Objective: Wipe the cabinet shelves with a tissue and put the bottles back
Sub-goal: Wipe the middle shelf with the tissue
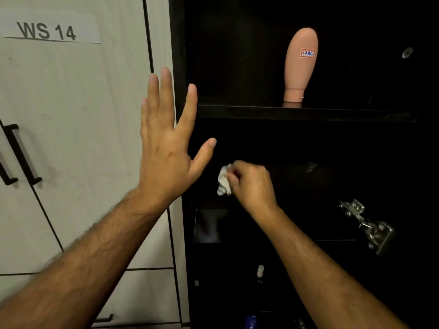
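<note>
Black cabinet interior [237, 55] fills the right of the head view. Centre frame, the right hand [251, 184] pinches a crumpled white tissue [223, 180], apparently to wipe the middle shelf. The left hand [166, 143], fingers spread flat, probably braces against the cabinet edge. Upper right, a smooth pink bottle [300, 65] stands inverted on its cap.

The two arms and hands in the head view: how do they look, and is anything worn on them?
Both forearms are bare up to the frame edge, with dark hair on them; no sleeve shows. The left hand and the right hand wear no glove, ring, watch or bracelet. The nails that show on the left hand's fingers are short and unpainted.
</note>
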